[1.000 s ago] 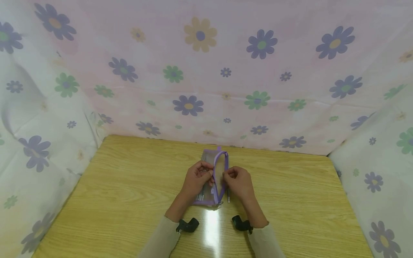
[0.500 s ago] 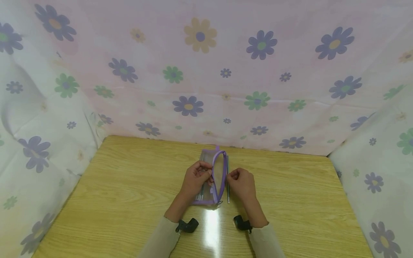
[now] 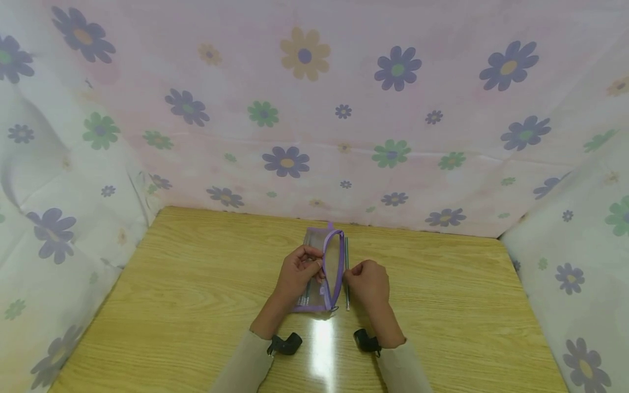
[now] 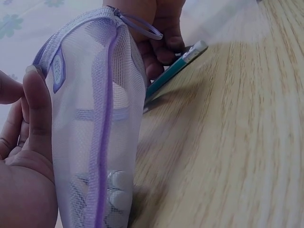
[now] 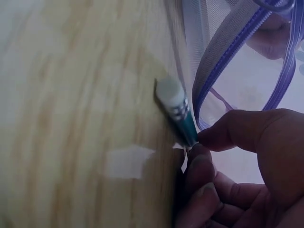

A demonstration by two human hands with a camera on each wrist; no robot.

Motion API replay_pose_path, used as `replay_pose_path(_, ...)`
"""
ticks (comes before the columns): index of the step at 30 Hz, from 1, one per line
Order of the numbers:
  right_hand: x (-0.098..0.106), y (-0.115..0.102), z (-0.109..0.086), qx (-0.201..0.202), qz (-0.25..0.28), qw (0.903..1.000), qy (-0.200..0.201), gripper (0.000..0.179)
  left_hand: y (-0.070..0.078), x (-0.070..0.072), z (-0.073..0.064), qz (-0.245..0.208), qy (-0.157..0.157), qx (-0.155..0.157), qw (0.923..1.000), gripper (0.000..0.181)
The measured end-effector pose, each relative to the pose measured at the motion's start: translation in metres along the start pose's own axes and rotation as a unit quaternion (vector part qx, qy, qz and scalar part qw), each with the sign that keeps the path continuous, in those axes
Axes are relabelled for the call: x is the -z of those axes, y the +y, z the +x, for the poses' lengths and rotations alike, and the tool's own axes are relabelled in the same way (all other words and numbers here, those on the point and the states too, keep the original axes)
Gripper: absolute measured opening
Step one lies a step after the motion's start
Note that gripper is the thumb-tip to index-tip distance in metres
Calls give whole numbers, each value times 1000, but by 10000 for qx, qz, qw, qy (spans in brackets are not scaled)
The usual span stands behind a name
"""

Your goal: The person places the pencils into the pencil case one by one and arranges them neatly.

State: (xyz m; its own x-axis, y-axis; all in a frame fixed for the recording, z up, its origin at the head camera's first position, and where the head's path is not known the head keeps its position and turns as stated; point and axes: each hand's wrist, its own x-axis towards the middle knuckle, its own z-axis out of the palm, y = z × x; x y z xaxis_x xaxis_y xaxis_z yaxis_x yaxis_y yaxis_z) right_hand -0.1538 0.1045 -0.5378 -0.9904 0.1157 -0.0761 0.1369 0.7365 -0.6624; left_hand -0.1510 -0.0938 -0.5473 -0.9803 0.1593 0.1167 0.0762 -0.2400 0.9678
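Observation:
A see-through mesh pencil case (image 3: 316,237) with purple trim lies in the middle of the table, its zipped mouth spread wide toward the right. My left hand (image 3: 297,273) pinches the near lip of that mouth; the thumb and fingertips show at the edge in the left wrist view. Just right of the case lies a green pencil (image 3: 346,251), its white eraser end toward me. With thumb and fingertips, my right hand (image 5: 256,156) pinches the pencil's shaft below the metal band. Through the mesh, white round ends (image 4: 117,180) of things inside the case show.
The wood-grain table (image 3: 206,284) spreads out on both sides of the case. Flower-printed cloth (image 3: 314,125) hangs behind it and at both sides. A zip pull loop (image 4: 140,26) dangles at the case's near corner.
My right hand has moved slightly right and toward me, from the mouth's right lip to the pencil. The left hand keeps its hold, and the case's mouth has shifted slightly left.

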Motion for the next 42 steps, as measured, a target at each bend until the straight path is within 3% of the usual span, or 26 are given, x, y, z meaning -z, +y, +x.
replay_pose_path(7, 1, -3, -3, -105, -399, 9991, -38, 33, 1, 0, 0, 4, 11, 35, 10000, 17)
replay_pose_path(12, 5, -3, -3, -9, -318, 9995, -83, 34, 1, 0, 0, -14, 34, 30, 10000, 17)
replay_pose_path(21, 16, 6, 5, 131, 339, 9975, -603, 24, 1, 0, 1, 9, 30, 90, 10000, 19)
replay_pose_path(30, 25, 5, 6, -35, 918, 9889, -1170, 17, -1, 0, 1, 19, 44, 63, 10000, 16)
replay_pose_path(42, 32, -7, -3, -36, 1497, 9790, -1387, 11, -2, 0, 0, -6, 73, 95, 9999, 17)
